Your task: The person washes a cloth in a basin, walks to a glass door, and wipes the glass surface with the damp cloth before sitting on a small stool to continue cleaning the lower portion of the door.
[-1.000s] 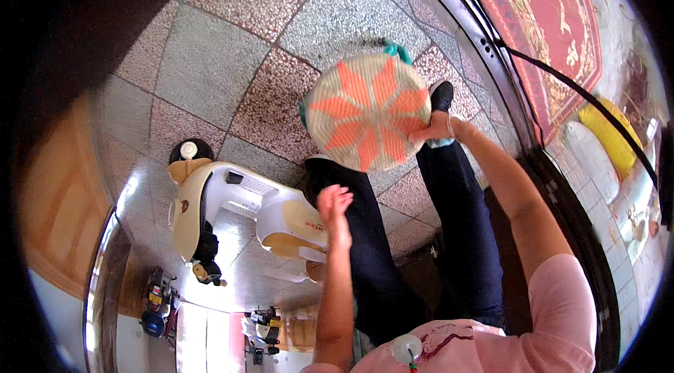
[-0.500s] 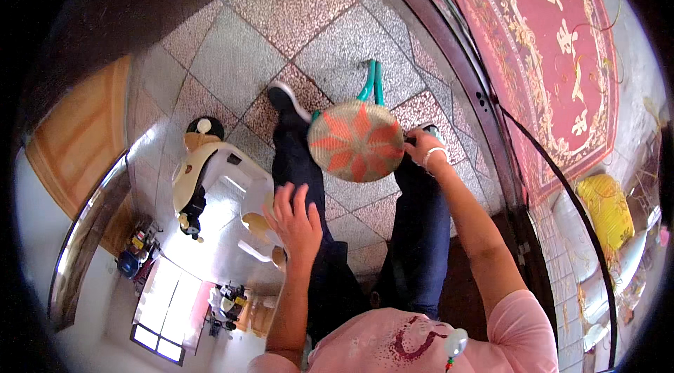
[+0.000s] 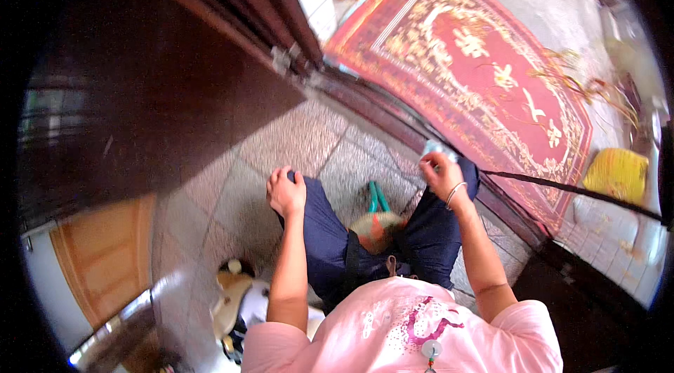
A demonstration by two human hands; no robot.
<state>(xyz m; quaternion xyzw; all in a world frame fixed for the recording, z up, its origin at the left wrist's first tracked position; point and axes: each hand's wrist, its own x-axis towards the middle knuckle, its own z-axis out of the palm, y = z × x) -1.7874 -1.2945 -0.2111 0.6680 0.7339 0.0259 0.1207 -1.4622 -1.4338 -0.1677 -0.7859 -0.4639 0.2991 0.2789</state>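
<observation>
My left hand [image 3: 286, 192] rests on my left knee, its fingers draped over the dark trousers [image 3: 319, 232]. By my right knee, my right hand [image 3: 442, 175] has its fingers drawn together. A small pale, bluish-white patch [image 3: 433, 147] shows right beyond those fingertips; blur hides whether it is held. Between my thighs shows part of a round woven stool seat [image 3: 377, 229] with an orange pattern, and its green legs [image 3: 378, 196] reach forward over the tiles. My legs and body hide the rest of the stool.
A dark door frame and sill [image 3: 393, 109] run diagonally ahead. Beyond lies a red patterned rug [image 3: 449, 71], with a yellow bag [image 3: 618, 175] to its right. A dark cord [image 3: 562, 187] crosses on the right. A cream-and-white object [image 3: 242, 303] stands at lower left.
My view has swung toward the doorway. My left hand has come down onto my knee. My right hand has left the stool's edge for my right knee, and my thighs now cover most of the seat.
</observation>
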